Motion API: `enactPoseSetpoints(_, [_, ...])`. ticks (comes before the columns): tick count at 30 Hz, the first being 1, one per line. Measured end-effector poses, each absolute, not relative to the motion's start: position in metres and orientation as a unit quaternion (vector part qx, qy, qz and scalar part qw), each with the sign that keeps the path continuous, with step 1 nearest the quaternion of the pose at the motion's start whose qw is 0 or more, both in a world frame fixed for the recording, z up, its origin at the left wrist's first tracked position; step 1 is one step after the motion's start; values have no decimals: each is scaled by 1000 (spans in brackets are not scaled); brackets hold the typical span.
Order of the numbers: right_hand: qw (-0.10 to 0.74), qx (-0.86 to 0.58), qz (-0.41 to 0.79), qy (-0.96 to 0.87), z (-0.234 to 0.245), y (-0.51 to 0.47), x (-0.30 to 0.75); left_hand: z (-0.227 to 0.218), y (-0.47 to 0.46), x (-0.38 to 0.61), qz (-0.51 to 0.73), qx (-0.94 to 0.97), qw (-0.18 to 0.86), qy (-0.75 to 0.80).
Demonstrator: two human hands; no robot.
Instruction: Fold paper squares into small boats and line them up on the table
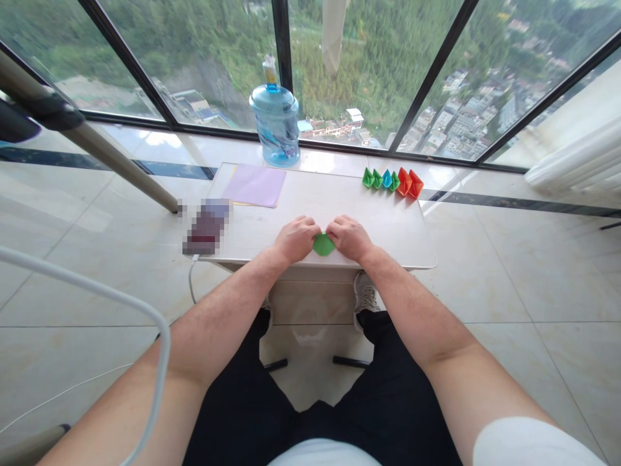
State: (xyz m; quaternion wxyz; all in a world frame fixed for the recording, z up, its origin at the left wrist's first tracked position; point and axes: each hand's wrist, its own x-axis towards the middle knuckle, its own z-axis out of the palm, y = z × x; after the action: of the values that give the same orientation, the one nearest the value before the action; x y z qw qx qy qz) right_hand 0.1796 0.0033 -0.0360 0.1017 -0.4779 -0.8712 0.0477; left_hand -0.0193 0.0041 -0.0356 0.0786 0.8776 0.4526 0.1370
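Near the front edge of the small white table (334,194) lies a piece of green folded paper (323,244), its lower side angular. My left hand (299,238) grips its upper left corner with fingers closed. On the upper right corner, my right hand (348,236) is closed in the same way. The fingertips hide the top corners of the paper. At the far right of the table stands a row of folded paper boats: green ones (372,178), a blue one (387,179) and orange-red ones (410,184).
Purple paper sheets (256,185) lie at the table's back left, with a pixelated phone-like object (207,226) and its cable (191,278) in front. Behind the table stands a blue water jug (276,123) by the window. A pole (126,155) slants down at left.
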Motion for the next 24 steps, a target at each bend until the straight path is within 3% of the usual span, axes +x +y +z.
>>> enactPoseSetpoints(24, [43, -473, -26, -880, -31, -18, 185, -19, -21, -12, 65, 897, 34, 437])
